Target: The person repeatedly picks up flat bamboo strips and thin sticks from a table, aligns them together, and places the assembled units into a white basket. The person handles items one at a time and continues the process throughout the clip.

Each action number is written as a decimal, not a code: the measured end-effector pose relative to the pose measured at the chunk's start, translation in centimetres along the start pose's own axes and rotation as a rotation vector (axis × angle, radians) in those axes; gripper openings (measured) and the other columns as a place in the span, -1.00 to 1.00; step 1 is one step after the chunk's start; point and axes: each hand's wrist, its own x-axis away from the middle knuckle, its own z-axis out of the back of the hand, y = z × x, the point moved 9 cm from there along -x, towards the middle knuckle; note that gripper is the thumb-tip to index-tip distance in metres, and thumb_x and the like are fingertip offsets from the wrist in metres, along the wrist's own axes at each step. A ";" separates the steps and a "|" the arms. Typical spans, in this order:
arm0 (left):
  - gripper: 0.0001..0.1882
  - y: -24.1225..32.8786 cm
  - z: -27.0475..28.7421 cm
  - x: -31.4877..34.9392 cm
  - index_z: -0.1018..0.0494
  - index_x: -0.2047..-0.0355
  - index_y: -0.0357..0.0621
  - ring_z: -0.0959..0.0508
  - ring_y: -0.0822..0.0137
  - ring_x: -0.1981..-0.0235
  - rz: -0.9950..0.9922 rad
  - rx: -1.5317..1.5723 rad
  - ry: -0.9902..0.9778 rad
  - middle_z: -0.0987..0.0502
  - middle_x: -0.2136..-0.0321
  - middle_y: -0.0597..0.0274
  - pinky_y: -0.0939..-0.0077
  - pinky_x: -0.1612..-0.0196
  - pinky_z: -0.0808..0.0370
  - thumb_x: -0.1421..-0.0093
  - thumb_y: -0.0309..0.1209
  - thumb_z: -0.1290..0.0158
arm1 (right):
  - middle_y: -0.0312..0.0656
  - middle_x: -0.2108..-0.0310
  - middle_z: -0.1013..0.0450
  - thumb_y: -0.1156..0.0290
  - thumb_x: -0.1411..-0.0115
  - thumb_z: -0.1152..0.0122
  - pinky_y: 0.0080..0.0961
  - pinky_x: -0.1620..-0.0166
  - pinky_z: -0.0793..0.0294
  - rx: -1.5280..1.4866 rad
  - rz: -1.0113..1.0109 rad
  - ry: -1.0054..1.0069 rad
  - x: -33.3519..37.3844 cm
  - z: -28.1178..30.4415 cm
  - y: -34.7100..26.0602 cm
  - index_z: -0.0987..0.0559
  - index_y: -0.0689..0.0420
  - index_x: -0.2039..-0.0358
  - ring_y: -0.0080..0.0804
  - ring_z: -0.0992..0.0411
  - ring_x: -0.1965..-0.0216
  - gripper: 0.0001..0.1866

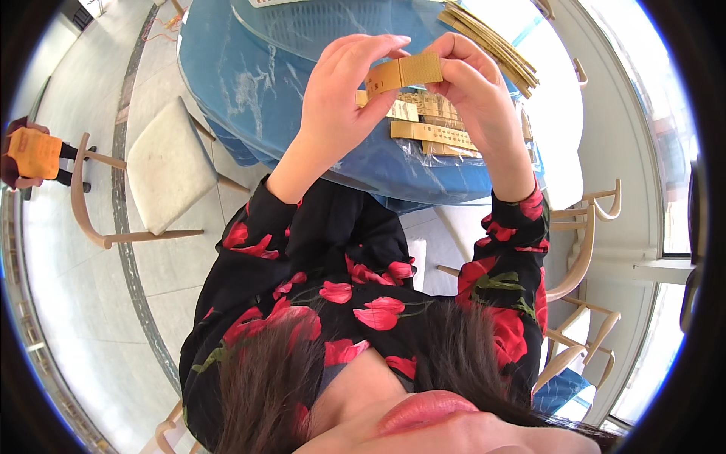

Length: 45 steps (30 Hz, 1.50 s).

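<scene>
Between my two hands is a short gold paper strip (403, 72), bent into a curve, with printing on one part and a fine texture on the other. My left hand (336, 91) is closed on its left end, thumb below and fingers above. The right end is pinched by the thumb and fingers of my right hand (475, 83). Beneath them on the blue table (249, 98), more printed gold strips (435, 135) lie on clear plastic, partly hidden by my right hand. A fanned stack of long gold strips (491, 47) rests at the far right.
A wooden chair with a pale seat (168, 166) stands left of the table. Other wooden chairs (578, 257) are on the right, near the windows. Another person holding an orange flat object (34, 155) is at the far left. A white item (283, 2) shows at the table's far side.
</scene>
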 end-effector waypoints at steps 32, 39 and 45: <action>-0.82 -7.7 -1.8 5.9 -0.61 0.18 -0.31 -0.60 0.52 0.46 0.820 0.625 -0.739 -0.70 0.40 0.20 0.63 0.31 -0.55 -0.37 -0.44 -0.10 | -0.34 0.35 -0.53 0.36 -0.30 -0.29 -0.71 0.27 -0.39 0.293 -0.359 -0.253 0.0 -1.7 8.5 -0.62 0.25 0.20 -0.70 -0.41 0.34 -0.80; -0.83 -10.2 0.0 9.2 -0.59 0.19 -0.36 -0.67 0.40 0.36 0.936 0.507 -0.999 -0.70 0.30 0.13 0.53 0.20 -0.58 -0.36 -0.49 -0.08 | -0.29 0.41 -0.56 0.42 -0.26 -0.26 -0.64 0.28 -0.45 0.413 -0.359 -0.169 0.8 0.3 10.4 -0.60 0.27 0.30 -0.66 -0.44 0.38 -0.85; -0.56 -9.9 5.9 2.7 -0.56 -0.02 -0.15 -0.56 0.16 -0.06 0.229 -0.636 -0.640 -0.63 0.08 0.25 0.28 -0.15 -0.43 -0.13 -0.34 -0.29 | -0.27 0.42 -0.55 0.38 -0.26 -0.26 -0.69 0.31 -0.45 0.280 -0.522 -0.064 1.4 2.6 13.5 -0.57 0.23 0.30 -0.68 -0.43 0.41 -0.84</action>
